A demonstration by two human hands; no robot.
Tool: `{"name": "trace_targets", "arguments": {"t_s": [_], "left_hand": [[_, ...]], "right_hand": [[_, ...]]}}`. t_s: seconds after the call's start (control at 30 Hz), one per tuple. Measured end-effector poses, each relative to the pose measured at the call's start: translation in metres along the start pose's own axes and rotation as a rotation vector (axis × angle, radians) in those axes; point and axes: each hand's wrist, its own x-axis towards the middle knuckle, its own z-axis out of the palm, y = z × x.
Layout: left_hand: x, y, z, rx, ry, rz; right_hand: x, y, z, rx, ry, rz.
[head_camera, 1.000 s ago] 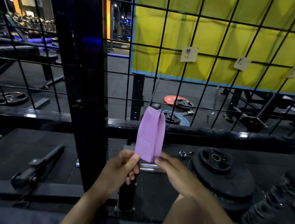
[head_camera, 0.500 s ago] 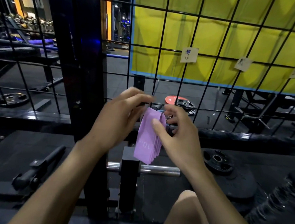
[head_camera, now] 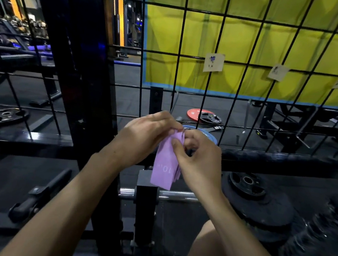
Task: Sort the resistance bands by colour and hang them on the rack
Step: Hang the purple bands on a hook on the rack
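Observation:
A purple resistance band (head_camera: 165, 164), folded in several layers with pale print on it, hangs from a metal hook on the black wire grid rack (head_camera: 214, 91). My left hand (head_camera: 149, 134) pinches the band's top from the left. My right hand (head_camera: 200, 161) grips the top and right edge, thumb pressed on the front. The hook itself is mostly hidden between my fingers. Small paper colour labels (head_camera: 213, 62) are clipped to the grid higher up on the right.
A thick black upright post (head_camera: 77, 68) stands left of the band. Other metal hooks (head_camera: 246, 116) hang on the grid to the right. Behind the grid are a yellow panel (head_camera: 252, 49) and weight plates (head_camera: 204, 115) on the floor. Black plates (head_camera: 257, 201) are stacked at lower right.
Both hands rose from the band's bottom edge to its top at the hook. In the last half second they closed in tighter around the top; the band still hangs in place.

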Motion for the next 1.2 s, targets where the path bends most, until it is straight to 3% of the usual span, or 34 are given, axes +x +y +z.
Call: {"name": "trace_targets", "arguments": {"t_s": [0.23, 0.63, 0.77, 1.0, 1.2], "left_hand": [[-0.006, 0.006, 0.005, -0.084, 0.074, -0.012], [-0.002, 0.009, 0.000, -0.024, 0.049, -0.065], [-0.011, 0.010, -0.001, -0.122, 0.104, -0.054], [-0.038, 0.023, 0.012, -0.130, 0.273, -0.197], [-0.041, 0.026, 0.013, -0.114, 0.215, -0.197]], "right_hand": [[0.000, -0.008, -0.005, 0.180, -0.037, 0.116], [-0.001, -0.017, -0.002, 0.064, 0.028, 0.119], [-0.002, -0.021, -0.006, 0.087, -0.020, 0.128], [-0.004, -0.021, -0.007, 0.130, -0.041, 0.122], [-0.010, -0.019, -0.003, 0.154, -0.021, 0.128]]}}
